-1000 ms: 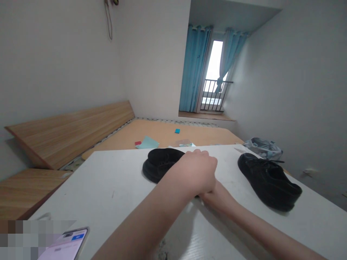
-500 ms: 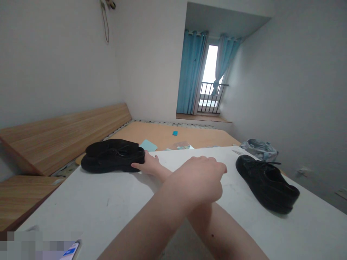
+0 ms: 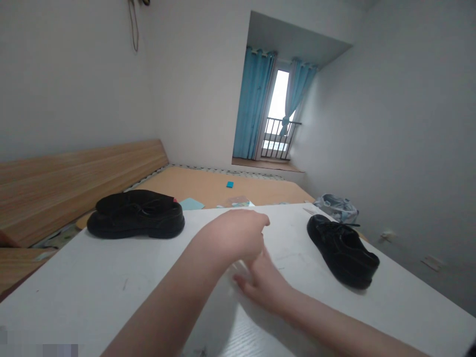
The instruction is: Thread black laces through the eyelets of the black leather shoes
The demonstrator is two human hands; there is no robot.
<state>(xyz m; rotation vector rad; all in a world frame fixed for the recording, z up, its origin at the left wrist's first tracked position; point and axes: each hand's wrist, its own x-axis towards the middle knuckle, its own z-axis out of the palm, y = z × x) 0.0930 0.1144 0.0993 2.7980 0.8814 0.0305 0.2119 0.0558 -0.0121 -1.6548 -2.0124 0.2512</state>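
Observation:
My left hand [image 3: 240, 235] is bent down at the wrist over the middle of the white table, its fingers curled. What they hold, if anything, is hidden. Just below and to its right is my right hand [image 3: 264, 277], slightly blurred, with the thumb held apart and the other fingers partly behind my left hand. On the left of the table lies a black lace-up shoe [image 3: 137, 220], with a second dark shape right behind it and a small red spot near its heel. Another black lace-up shoe [image 3: 342, 253] stands on the right, touched by neither hand.
The white table [image 3: 148, 297] fills the foreground. Beyond it, a tan bed surface [image 3: 197, 181] holds a small blue square [image 3: 229, 184] and a pale green sheet [image 3: 191, 204]. A grey-blue patterned bag [image 3: 336, 207] is past the table's right edge. A wooden headboard [image 3: 74, 173] is at left.
My right hand has let go of the left shoe's heel and drawn back to the table's middle, so my forearms cross less. The view has shifted; both shoes appear further left.

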